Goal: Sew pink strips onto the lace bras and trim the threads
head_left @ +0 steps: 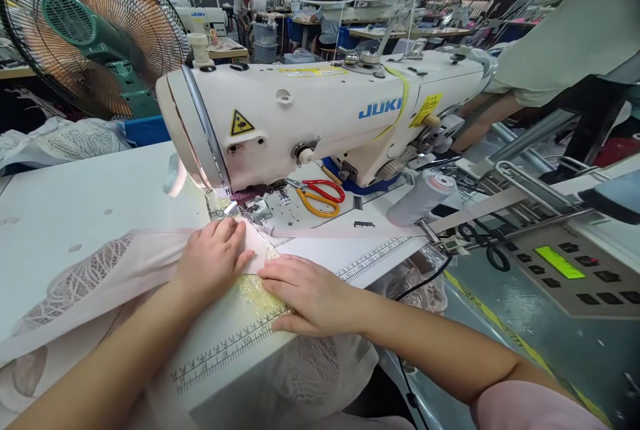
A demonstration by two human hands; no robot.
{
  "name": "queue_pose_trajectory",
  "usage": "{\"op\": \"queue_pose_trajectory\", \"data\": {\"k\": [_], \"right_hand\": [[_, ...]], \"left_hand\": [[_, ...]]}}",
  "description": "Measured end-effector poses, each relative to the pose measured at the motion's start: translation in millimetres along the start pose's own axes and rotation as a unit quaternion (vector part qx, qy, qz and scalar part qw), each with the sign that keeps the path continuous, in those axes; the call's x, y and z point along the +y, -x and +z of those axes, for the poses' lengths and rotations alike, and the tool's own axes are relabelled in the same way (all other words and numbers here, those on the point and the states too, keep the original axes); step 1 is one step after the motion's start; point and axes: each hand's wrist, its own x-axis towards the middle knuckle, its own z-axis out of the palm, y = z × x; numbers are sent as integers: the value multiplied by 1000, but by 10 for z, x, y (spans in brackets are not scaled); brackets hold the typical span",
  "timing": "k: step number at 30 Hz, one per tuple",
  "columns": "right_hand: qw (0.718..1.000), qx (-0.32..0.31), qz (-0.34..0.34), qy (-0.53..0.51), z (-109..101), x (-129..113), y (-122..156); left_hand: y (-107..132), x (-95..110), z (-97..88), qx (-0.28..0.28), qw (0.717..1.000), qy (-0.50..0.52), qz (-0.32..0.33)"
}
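Lace-panelled pale fabric (157, 247) lies on the counter (125, 183), reaching the needle end of the JUKI sewing machine (320, 110). Just in front of that machine, the left hand (213, 257) and right hand (313, 293), slightly apart, rest flattened on it without gripping, likely keeping it smooth. Scissors (324, 197) lie beneath the machine's arm, probably for easy reach.

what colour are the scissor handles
The upper handle is red, the lower handle yellow-orange; see the head view.
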Motion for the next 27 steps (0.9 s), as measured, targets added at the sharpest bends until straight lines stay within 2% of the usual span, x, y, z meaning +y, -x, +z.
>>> {"op": "queue_pose_trajectory", "data": {"k": [6, 8, 12, 14, 16, 17, 19, 22, 24, 27], "right_hand": [[997, -23, -65, -26, -61, -50, 40], [996, 8, -74, -49, -110, -45, 22], [990, 75, -40, -112, -164, 53, -185], [987, 58, -38, -145, -116, 124, -344], [985, 6, -42, -166, -30, 175, -475], [984, -21, -42, -171, 14, 186, -515], [984, -55, -41, -166, 77, 181, -529], [991, -56, -49, -108, 91, 116, -414], [994, -50, -65, -68, 63, 51, -304], [995, -43, -88, -33, 14, -51, -177]], "left_hand": [[195, -98, 44, 22, 997, 47, 49], [309, -144, 35, 5, 995, 66, 69], [555, -217, -20, -65, 988, 89, 106], [661, -221, -68, -80, 985, 87, 125], [761, -185, -135, -76, 985, 81, 135], [814, -149, -173, -68, 987, 71, 125], [934, -46, -248, -45, 997, 28, 64], [1115, 127, -316, -51, 997, -30, -47], [1192, 202, -319, -72, 994, -14, -77], [1188, 218, -300, -69, 992, 24, -105]]}}
